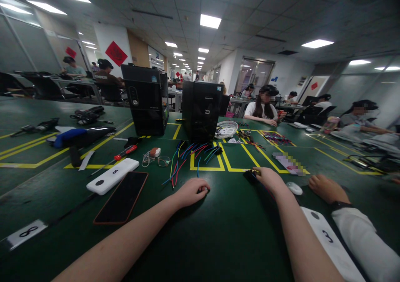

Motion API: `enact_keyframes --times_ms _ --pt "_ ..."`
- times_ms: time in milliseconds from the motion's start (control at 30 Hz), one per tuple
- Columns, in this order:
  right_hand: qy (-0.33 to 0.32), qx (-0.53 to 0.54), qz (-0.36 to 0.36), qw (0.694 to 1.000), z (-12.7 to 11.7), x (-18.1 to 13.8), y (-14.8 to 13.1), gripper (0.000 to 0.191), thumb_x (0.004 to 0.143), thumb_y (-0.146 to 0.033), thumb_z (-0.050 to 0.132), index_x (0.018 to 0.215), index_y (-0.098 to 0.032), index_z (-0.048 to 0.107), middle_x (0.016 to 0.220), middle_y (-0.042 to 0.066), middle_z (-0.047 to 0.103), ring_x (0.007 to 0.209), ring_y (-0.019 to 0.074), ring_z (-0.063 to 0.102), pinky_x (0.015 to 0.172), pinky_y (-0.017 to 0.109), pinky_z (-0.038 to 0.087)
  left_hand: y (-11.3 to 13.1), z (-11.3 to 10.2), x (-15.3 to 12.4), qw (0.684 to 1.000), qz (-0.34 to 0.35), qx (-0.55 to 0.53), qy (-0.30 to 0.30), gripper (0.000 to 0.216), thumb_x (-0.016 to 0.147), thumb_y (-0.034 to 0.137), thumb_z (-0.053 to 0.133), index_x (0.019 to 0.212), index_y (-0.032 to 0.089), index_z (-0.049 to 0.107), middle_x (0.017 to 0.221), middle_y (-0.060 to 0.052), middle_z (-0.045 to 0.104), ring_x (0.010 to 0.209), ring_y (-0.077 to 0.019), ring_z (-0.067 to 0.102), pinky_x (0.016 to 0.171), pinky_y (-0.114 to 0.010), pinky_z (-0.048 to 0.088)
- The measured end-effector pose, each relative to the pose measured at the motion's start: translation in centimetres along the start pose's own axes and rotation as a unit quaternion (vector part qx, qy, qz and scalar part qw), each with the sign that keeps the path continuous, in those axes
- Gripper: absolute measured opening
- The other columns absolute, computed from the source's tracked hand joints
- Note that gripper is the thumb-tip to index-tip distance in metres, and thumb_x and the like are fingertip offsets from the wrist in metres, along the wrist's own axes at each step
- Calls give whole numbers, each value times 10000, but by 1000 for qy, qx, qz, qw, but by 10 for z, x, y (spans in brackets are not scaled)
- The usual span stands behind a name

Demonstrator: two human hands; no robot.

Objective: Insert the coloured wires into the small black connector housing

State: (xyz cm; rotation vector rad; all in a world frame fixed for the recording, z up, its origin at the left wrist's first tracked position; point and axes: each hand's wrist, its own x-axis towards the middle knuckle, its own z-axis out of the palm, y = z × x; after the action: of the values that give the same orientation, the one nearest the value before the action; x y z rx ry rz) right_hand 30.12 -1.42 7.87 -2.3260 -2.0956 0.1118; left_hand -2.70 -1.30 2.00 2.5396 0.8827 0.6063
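Here we are at the green desk with yellow tape lines, and the bare left grip rests low over it with fingers curled inward; a thin blue wire runs down to just behind the knuckles, though whether the fingers pinch anything I cannot tell! Across to the bare right grip, bent fingers touching a small black bundle at their tips, and whether they are clenched on it I cannot tell either. Beyond the left grip lie the loose red, blue, green and yellow wires, spread over the desk in front of the tall black computer tower. On the left side there's a pair of thin-framed glasses, a red-and-black screwdriver, a long white box marked 8, and a black phone with an orange-red edge partly alongside it. Over on the right (a busy corner, this one) a co-worker's hand in a white sleeve lies near a small white computer mouse, with a long white box marked 3 between that sleeve and the person's right forearm
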Motion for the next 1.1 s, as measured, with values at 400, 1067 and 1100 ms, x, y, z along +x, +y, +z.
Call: enact_keyframes --times_ms 400,1067,1100 --pt "15 -13 -7 1000 8 16 8 378 816 -182 416 1100 -197 664 1013 104 582 811 167 573 699 235 378 0 0 1 1000 3 2 -3 175 843 209 486 949 200 625 818 -16 599 792 -163 544 758 -272 405" --pt "73 61 42 995 -4 -1 13 464 920 -368 289 1064 -119 653 1020 142 627 955 207 575 805 255 393 0 0 1 1000 -4 4 -10 182 843 202 484 963 203 621 813 -14 591 795 -163 542 748 -268 408" --pt "51 56 39 996 -6 -1 13 443 916 -339 300 987 -118 678 970 137 646 905 203 590 760 251 398 0 0 1 1000 -3 4 -9 181 843 202 485 962 205 621 810 -12 589 790 -160 541 746 -267 407"
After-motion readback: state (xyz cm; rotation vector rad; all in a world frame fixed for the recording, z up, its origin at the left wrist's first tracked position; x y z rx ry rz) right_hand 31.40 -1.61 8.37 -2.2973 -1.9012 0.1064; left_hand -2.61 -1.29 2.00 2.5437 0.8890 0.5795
